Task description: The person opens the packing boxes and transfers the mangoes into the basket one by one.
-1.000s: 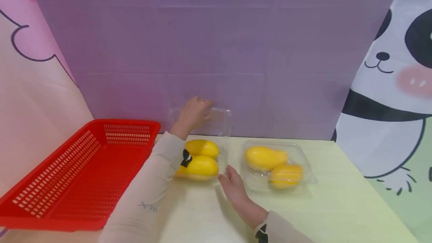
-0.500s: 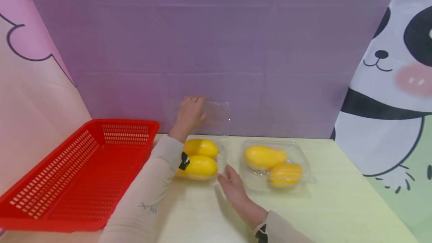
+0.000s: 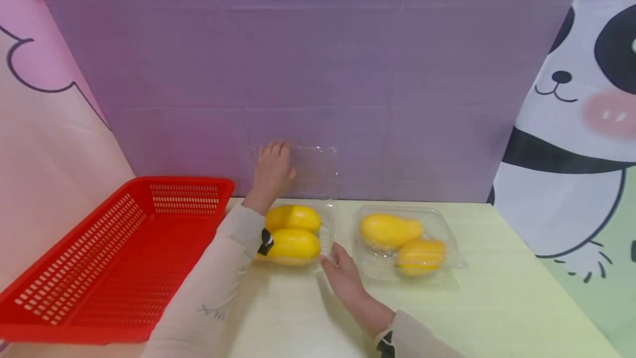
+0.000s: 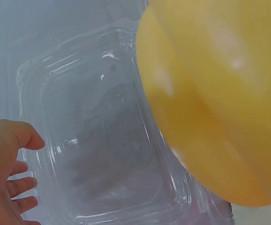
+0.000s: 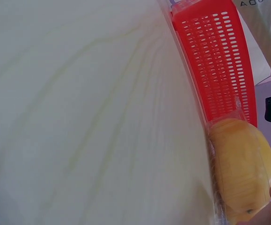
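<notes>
A clear plastic clamshell container stands on the table with its lid raised against the purple backdrop. Two smooth yellow fruits lie side by side in its base, partly covered by the left sleeve. My left hand is at the left part of the raised lid. In the left wrist view, its thumb overlaps the lid's edge and the fingers are loosely bent, apart from the thumb. At the base's front right corner, my right hand holds the rim between thumb and fingers.
Right of the hands sits a second clear clamshell holding a smooth yellow fruit and a ridged orange-yellow one. A large red perforated basket is on the left. The purple backdrop rises right behind the table.
The left hand has slid leftward along the lid, and its fingers now point upward. The lid leans farther back, its top edge higher in view. The right hand stays put.
</notes>
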### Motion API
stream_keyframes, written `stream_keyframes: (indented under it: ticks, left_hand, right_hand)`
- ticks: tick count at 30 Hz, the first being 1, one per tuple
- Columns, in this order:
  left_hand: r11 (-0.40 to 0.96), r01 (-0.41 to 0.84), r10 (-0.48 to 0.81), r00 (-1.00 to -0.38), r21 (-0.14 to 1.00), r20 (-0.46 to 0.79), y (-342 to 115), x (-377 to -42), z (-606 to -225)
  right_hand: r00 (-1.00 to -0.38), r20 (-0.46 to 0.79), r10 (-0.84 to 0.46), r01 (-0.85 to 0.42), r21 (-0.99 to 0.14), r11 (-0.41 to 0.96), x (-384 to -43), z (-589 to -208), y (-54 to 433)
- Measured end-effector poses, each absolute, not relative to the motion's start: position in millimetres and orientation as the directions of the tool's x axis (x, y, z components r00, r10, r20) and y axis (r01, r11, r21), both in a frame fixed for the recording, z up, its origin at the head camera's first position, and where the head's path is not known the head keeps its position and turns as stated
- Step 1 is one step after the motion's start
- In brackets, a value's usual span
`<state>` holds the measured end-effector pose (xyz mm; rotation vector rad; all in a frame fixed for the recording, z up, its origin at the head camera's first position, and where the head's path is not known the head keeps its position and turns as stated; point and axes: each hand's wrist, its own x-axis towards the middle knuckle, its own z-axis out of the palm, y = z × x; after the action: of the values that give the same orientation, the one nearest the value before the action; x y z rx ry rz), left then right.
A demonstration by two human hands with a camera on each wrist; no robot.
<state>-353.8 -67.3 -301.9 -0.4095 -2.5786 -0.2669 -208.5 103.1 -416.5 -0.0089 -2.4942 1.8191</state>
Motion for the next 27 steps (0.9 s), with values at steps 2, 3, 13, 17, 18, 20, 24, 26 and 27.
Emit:
stream_keyframes:
  ticks: [2, 3, 13, 17, 18, 20, 24, 26, 27]
  left_hand:
    - [0.937, 0.328, 0.227, -0.836, 0.122, 0.499, -68.4, -353.5, -302.5]
    - [0.938, 0.324, 0.224, -0.84, 0.125, 0.494, -68.9, -353.3, -302.7]
    - [0.938, 0.312, 0.202, -0.845, 0.15, 0.495, -70.4, -353.8, -305.2]
    - [0.929, 0.327, 0.203, -0.84, 0.172, 0.503, -69.4, -352.4, -305.0]
    - [0.928, 0.333, 0.208, -0.836, 0.167, 0.508, -69.3, -352.3, -304.9]
    - [0.926, 0.346, 0.224, -0.826, 0.152, 0.517, -69.3, -352.2, -304.7]
    - [0.92, 0.371, 0.257, -0.817, 0.129, 0.516, -70.0, -351.7, -304.3]
    - [0.913, 0.38, 0.262, -0.826, 0.148, 0.499, -70.5, -351.0, -303.8]
    - [0.911, 0.381, 0.263, -0.832, 0.159, 0.488, -70.7, -350.6, -303.5]
  right_hand:
    - [-0.999, 0.041, 0.035, -0.029, -0.952, 0.305, -208.2, -416.1, 103.0]
    - [-0.999, 0.042, 0.034, -0.03, -0.952, 0.304, -207.9, -415.8, 102.9]
    - [-0.998, 0.063, 0.03, -0.051, -0.954, 0.295, -207.1, -415.7, 102.3]
    - [-0.997, 0.069, 0.026, -0.058, -0.955, 0.292, -207.0, -416.3, 102.7]
    - [-0.997, 0.07, 0.024, -0.06, -0.954, 0.294, -207.0, -416.4, 102.7]
    - [-0.998, 0.066, 0.023, -0.057, -0.956, 0.288, -207.0, -416.1, 102.8]
    - [-0.998, 0.055, 0.019, -0.047, -0.957, 0.287, -206.9, -415.4, 102.8]
    - [-0.999, 0.051, 0.018, -0.044, -0.958, 0.284, -206.9, -415.0, 102.8]
    - [-0.998, 0.052, 0.019, -0.044, -0.957, 0.285, -207.1, -415.1, 102.8]
